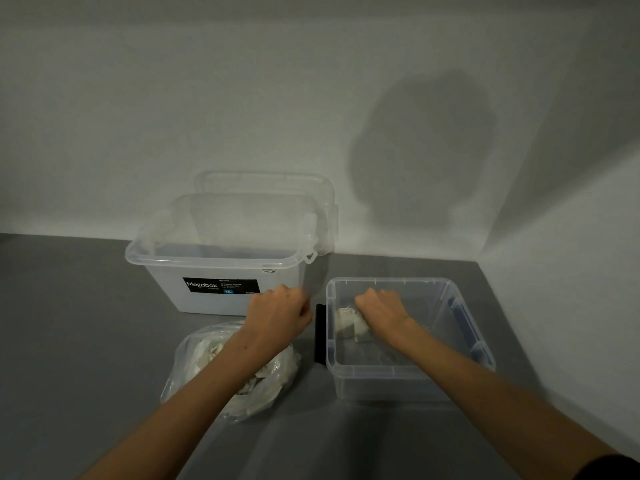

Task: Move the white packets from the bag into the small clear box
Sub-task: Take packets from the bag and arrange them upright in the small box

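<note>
A clear plastic bag [266,379] of white packets lies on the grey table at front left, partly under my left forearm. My left hand [277,315] hovers above the bag's far end with its fingers curled under; nothing shows in it. The small clear box [412,379] stands to the right. My right hand [381,310] reaches down inside it, fingers curled round white packets [346,327] that sit low near the box's left wall. The fingertips of both hands are hidden.
A large clear storage box [221,261] with a black label stands open behind the bag, its lid [322,188] leaning on the wall. A black handle [319,334] sits on the small box's left side. White walls close the back and right.
</note>
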`<state>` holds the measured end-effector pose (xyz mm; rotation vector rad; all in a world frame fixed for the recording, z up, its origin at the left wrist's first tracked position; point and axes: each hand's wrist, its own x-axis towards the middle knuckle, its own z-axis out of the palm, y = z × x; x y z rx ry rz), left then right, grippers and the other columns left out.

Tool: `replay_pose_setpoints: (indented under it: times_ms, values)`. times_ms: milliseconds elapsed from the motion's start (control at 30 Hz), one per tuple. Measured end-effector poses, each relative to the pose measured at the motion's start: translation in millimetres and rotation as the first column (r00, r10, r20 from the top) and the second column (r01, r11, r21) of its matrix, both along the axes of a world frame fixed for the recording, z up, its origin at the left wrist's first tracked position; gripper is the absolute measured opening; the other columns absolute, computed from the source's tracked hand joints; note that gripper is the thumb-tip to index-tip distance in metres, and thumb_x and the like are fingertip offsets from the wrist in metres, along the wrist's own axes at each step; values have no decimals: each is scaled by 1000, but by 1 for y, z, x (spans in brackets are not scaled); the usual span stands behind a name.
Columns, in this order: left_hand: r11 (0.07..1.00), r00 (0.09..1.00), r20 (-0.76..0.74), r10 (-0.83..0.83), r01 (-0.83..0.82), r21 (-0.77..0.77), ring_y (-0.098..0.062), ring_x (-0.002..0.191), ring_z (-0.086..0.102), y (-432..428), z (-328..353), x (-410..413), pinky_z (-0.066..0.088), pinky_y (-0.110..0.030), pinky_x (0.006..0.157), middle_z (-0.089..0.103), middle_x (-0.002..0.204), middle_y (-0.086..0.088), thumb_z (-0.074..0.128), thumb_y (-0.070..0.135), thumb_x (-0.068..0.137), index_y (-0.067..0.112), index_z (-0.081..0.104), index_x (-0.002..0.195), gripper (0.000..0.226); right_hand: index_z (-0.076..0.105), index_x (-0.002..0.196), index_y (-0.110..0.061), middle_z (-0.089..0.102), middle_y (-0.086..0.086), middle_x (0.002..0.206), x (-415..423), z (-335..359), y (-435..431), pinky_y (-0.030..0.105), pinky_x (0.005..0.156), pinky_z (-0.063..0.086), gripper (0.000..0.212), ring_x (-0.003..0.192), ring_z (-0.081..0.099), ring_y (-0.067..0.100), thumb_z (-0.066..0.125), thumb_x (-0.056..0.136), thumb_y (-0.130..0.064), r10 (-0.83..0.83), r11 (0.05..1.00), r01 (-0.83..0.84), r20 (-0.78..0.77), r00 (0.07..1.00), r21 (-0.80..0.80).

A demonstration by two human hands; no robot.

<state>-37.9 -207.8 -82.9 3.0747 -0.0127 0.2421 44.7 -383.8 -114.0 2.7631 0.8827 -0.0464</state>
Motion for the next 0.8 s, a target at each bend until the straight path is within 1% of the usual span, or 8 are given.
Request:
replay_pose_setpoints:
  times_ms: [133, 233, 300, 367, 433, 567, 667, 800]
  values:
    - [1000, 1000, -13, 13, -13, 19, -19, 77, 67, 2, -3, -2, 56, -33, 75, 70, 88, 0, 49, 41, 94, 20, 67, 95, 28, 59, 93, -3, 63, 11, 95, 0, 1, 2, 32, 67, 38, 14, 95, 65, 30, 50, 90, 7, -19, 1000, 19, 4, 1000, -21]
    - [1000, 1000, -13, 13, -13, 10, -18, 77, 67, 4, -3, -3, 56, -33, 75, 70, 88, 0, 49, 41, 94, 19, 67, 95, 28, 40, 67, -6, 43, 4, 68, 0, 2, -1, 31, 67, 37, 29, 97, 65, 29, 50, 90, 7, -60, 998, 60, 10, 998, -34]
    - [1000, 1000, -10, 8, -8, 1, -18, 76, 67, 5, -2, -4, 57, -34, 75, 70, 89, 0, 49, 40, 94, 19, 67, 95, 27, 55, 83, -3, 59, 9, 85, 1, 5, -2, 33, 68, 39, 11, 100, 64, 30, 52, 90, 4, -71, 997, 71, 4, 997, -15]
    - [1000, 1000, -7, 7, -7, -5, -17, 75, 66, 7, -1, -4, 57, -33, 73, 70, 87, 0, 49, 39, 94, 19, 67, 95, 26, 61, 102, -5, 64, 13, 107, 2, 11, -3, 32, 68, 40, 14, 101, 64, 31, 55, 91, 0, -80, 997, 80, 4, 997, -9]
    - [1000, 1000, 2, 6, -6, 1, -15, 71, 66, 9, 1, -5, 56, -29, 69, 70, 84, 1, 49, 38, 95, 19, 67, 93, 26, 61, 106, -6, 64, 13, 110, 3, 16, -6, 33, 71, 44, 19, 101, 64, 31, 56, 89, 0, -85, 996, 85, 4, 996, 16]
    - [1000, 999, 37, 24, -24, -5, -15, 71, 65, 18, 9, -9, 49, -25, 62, 69, 81, 3, 49, 37, 94, 21, 68, 92, 24, 59, 105, -5, 61, 12, 106, 2, 37, -8, 34, 69, 42, 20, 97, 64, 32, 55, 87, 2, -126, 987, 124, 11, 992, 97]
    - [997, 997, 37, 72, -71, -33, -14, 75, 65, 30, 17, -16, 47, -25, 61, 70, 85, 6, 51, 40, 93, 24, 67, 93, 22, 58, 88, -6, 53, 10, 82, -5, 62, -5, 31, 62, 38, 7, 84, 63, 34, 51, 89, -4, -120, 963, 111, 23, 992, 244]
    - [985, 989, -7, 151, -151, -83, -13, 78, 65, 54, 20, -29, 53, -30, 69, 70, 85, 7, 56, 41, 90, 26, 68, 93, 19, 62, 80, -2, 58, 8, 73, -22, 91, 19, 35, 61, 50, 18, 70, 62, 30, 49, 90, -8, -43, 893, 40, -2, 999, 447]
